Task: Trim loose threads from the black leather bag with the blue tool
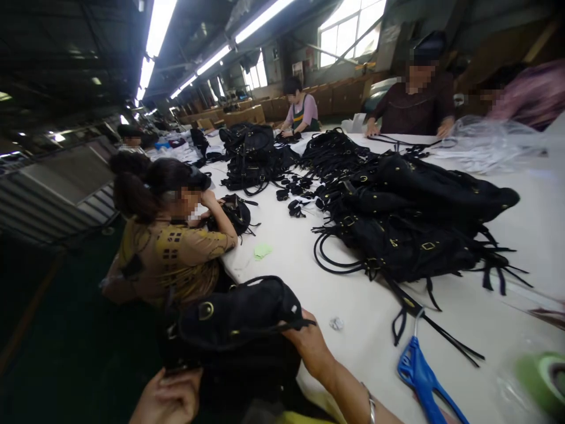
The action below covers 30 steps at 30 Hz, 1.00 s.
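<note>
Head view: black bag (238, 315) at table edge (241, 265)

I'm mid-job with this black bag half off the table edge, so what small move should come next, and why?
Probably slide the black bag further onto the white table. It overhangs the edge; the right hand grips its far side, the left hand sits low beneath, so it has little support.
</note>
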Each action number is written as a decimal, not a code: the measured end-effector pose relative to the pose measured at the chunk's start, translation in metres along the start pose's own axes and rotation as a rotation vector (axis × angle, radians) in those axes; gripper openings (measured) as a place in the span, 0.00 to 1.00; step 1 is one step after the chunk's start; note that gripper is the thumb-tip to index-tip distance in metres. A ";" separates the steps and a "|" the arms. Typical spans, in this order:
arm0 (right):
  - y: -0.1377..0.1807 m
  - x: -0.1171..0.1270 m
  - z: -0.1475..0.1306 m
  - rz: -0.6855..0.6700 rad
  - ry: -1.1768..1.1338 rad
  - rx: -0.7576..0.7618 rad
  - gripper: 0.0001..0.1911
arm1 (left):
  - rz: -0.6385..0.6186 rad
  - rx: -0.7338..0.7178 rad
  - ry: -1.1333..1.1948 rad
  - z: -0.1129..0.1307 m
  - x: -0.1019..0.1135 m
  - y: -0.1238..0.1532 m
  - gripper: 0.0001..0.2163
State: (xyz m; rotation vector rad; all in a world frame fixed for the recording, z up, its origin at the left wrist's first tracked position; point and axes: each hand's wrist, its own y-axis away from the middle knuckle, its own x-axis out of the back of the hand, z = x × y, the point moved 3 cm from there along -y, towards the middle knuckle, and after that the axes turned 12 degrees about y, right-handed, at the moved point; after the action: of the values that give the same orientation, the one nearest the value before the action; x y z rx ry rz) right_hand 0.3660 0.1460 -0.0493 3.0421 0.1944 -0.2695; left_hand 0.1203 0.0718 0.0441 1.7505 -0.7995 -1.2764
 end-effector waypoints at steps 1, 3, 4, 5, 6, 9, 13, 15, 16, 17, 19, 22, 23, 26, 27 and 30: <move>0.000 -0.006 -0.005 -0.008 -0.013 -0.011 0.21 | 0.004 0.017 0.034 0.001 0.001 -0.002 0.11; 0.002 -0.018 -0.011 -0.036 -0.003 -0.052 0.22 | -0.003 0.067 0.043 0.007 0.005 -0.011 0.10; 0.003 -0.024 -0.013 -0.047 0.022 -0.068 0.21 | 0.000 0.067 0.007 0.011 0.008 -0.017 0.10; 0.003 -0.029 -0.014 -0.051 0.061 -0.075 0.21 | 0.001 0.033 -0.060 0.015 0.012 -0.022 0.11; 0.004 -0.033 -0.015 -0.047 0.110 -0.075 0.20 | 0.005 -0.045 -0.156 0.020 0.016 -0.027 0.12; 0.003 -0.042 -0.013 -0.021 0.270 -0.052 0.17 | -0.036 -0.466 -0.639 0.032 0.020 -0.027 0.13; 0.004 -0.050 -0.012 -0.039 0.478 -0.019 0.13 | -0.345 -1.153 -1.474 0.017 -0.003 0.000 0.08; 0.004 -0.053 -0.014 -0.070 0.567 -0.008 0.13 | -0.546 -1.447 -1.691 0.002 -0.019 0.012 0.21; 0.004 -0.054 -0.015 -0.084 0.605 0.000 0.13 | -0.666 -1.537 -1.751 -0.005 -0.027 0.015 0.28; 0.005 -0.056 -0.016 -0.100 0.642 0.014 0.13 | -0.778 -1.576 -1.805 -0.010 -0.034 0.015 0.32; 0.006 -0.060 -0.019 -0.151 0.706 0.061 0.13 | -0.903 -1.547 -1.982 -0.013 -0.046 0.008 0.34; 0.011 -0.065 -0.023 -0.234 0.787 0.120 0.12 | -0.973 -1.436 -2.270 -0.006 -0.055 -0.009 0.32; 0.012 -0.066 -0.025 -0.250 0.809 0.125 0.13 | -0.986 -1.403 -2.337 -0.001 -0.055 -0.013 0.32; 0.015 -0.065 -0.033 -0.316 0.842 0.121 0.16 | -0.947 -1.393 -2.369 0.013 -0.045 -0.021 0.24; 0.015 -0.064 -0.036 -0.358 0.846 0.124 0.17 | -0.906 -1.439 -2.336 0.017 -0.039 -0.022 0.21; 0.009 -0.059 -0.050 -0.479 0.772 0.086 0.24 | -0.855 -1.610 -2.193 0.021 -0.021 -0.017 0.21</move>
State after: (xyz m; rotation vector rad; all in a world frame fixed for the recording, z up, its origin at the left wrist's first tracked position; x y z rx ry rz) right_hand 0.3178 0.1347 0.0113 2.9553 0.9670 0.9061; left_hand 0.0952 0.0925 0.0346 -1.2649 0.4090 -2.7255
